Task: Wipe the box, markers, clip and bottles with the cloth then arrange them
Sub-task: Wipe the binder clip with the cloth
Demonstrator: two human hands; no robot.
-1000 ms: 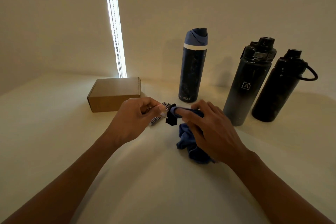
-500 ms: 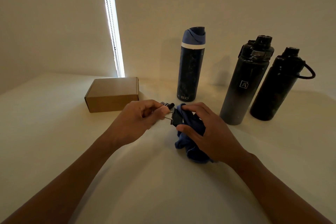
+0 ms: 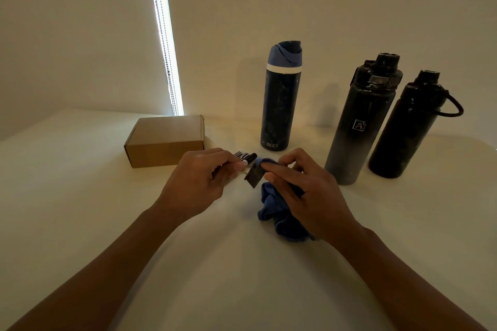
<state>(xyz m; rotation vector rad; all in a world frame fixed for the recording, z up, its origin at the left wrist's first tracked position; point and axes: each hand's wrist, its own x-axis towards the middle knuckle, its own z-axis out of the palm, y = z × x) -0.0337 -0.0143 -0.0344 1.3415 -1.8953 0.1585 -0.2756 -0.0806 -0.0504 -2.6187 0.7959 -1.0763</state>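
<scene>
My left hand [image 3: 199, 183] pinches the wire handles of a black binder clip [image 3: 254, 177] above the table. My right hand [image 3: 309, 191] holds a blue cloth [image 3: 279, 212] and presses a fold of it against the clip's top edge with finger and thumb. Black markers [image 3: 246, 156] lie on the table just behind my left fingers. A brown cardboard box [image 3: 165, 140] sits at the back left. Three bottles stand behind: a blue-lidded bottle [image 3: 281, 99], a tall black bottle [image 3: 357, 126] with a logo, and a black bottle with a loop handle [image 3: 403, 129].
The pale table [image 3: 242, 277] meets a plain wall close behind the bottles. A bright vertical strip with a bead chain [image 3: 164, 35] runs down the wall behind the box.
The clip has turned between my hands, and my right fingers have slid the cloth over its body to its top edge. Box, markers and bottles stay put.
</scene>
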